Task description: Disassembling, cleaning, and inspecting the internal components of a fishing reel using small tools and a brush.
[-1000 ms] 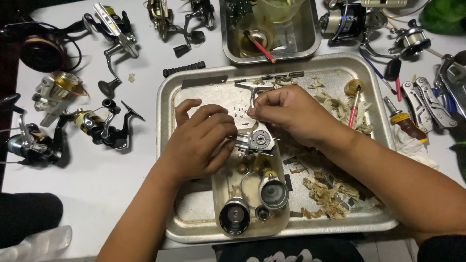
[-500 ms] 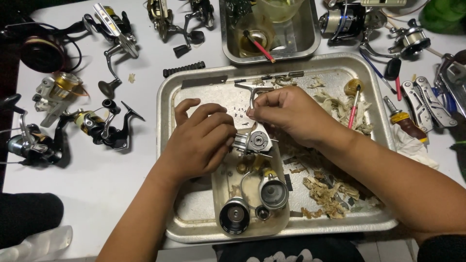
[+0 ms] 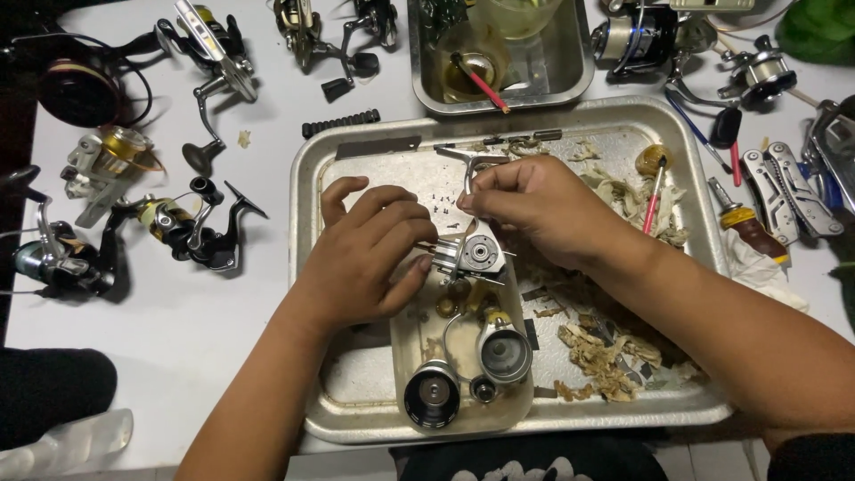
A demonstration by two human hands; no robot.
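A stripped silver fishing-reel body sits at the centre of the work, held just above a small steel tray that rests inside a large metal tray on a white table. The left hand curls its fingers closed around the body's left side, steadying it, while the right hand pinches its fingertips shut on the reel's thin metal stem that rises from the top of the body. Below, in the small tray, lie a dark spool, a silver rotor cup and small brass-coloured parts. Tiny dark screws are scattered loose on the large tray's floor just behind the hands, and soiled scraps of paper litter its right half. A second steel pan with yellowish liquid stands beyond, whole reels lie to the left, and pliers and a screwdriver to the right. The risk here appears to be loss of small parts: a slip of either grip could drop the body onto the loose pieces, and a brushing wrist could sweep the screws into the paper scraps.
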